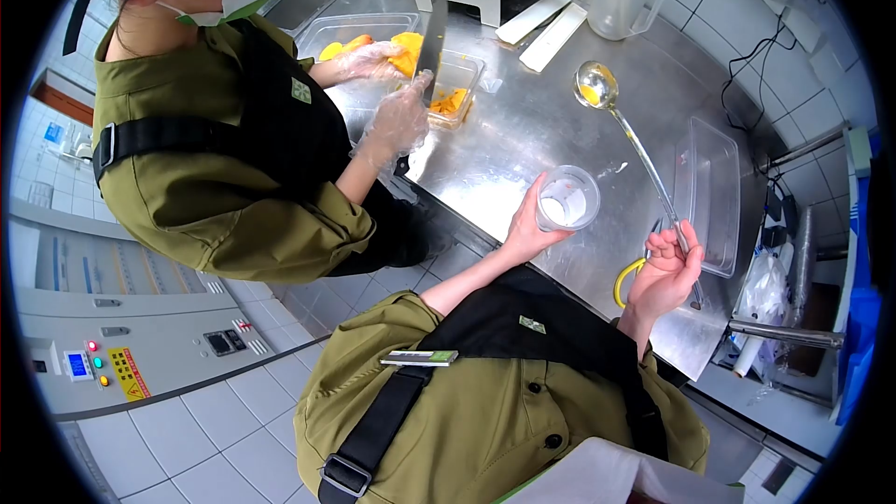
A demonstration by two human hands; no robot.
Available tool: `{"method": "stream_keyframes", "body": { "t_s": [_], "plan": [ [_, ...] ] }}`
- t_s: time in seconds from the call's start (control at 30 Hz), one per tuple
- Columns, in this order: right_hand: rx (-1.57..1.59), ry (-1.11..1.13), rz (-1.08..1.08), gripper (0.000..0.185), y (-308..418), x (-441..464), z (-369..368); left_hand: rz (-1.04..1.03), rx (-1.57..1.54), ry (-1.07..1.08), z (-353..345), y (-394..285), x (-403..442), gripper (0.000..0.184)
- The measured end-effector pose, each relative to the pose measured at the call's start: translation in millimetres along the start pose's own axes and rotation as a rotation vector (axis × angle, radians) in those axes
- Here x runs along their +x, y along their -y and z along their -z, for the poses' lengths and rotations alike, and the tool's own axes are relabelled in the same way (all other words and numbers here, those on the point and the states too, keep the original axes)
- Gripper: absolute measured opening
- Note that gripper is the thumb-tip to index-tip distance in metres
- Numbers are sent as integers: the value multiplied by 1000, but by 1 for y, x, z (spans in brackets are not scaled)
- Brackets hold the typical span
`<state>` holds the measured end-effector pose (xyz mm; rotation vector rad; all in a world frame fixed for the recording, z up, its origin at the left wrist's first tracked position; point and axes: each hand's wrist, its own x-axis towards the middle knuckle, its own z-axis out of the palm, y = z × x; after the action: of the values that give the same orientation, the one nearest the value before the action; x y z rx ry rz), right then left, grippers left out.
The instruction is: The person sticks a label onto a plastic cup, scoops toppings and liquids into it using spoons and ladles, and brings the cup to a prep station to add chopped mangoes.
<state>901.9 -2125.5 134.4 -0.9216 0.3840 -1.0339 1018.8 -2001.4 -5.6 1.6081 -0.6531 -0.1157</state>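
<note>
My left hand [534, 231] is wrapped round a clear plastic cup [571, 194] with something white in its bottom, held over the steel table's front edge. In my right hand [663, 275] is the handle of a long metal ladle [642, 151]. The ladle's bowl is up at the far end, with yellow residue inside, apart from the cup. A yellow loop [625, 280], like a scissors handle, lies on the table just left of my right hand; the rest of it is partly hidden.
At left, a co-worker's gloved hands hold a knife [434, 42] and yellow fruit [407, 54] over a clear container [467, 70]. An empty clear bin [714, 177] lies at right. Two white strips [553, 35] and a pitcher [623, 9] stand at the back of the steel table [523, 117].
</note>
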Motion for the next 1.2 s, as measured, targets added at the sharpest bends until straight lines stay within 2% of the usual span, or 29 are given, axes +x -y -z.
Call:
{"method": "stream_keyframes", "body": {
  "t_s": [1.2],
  "plan": [
    [13, 15, 21, 41, 2, -3, 0, -16, -13, 14, -1, 7, 2, 98]
  ]
}}
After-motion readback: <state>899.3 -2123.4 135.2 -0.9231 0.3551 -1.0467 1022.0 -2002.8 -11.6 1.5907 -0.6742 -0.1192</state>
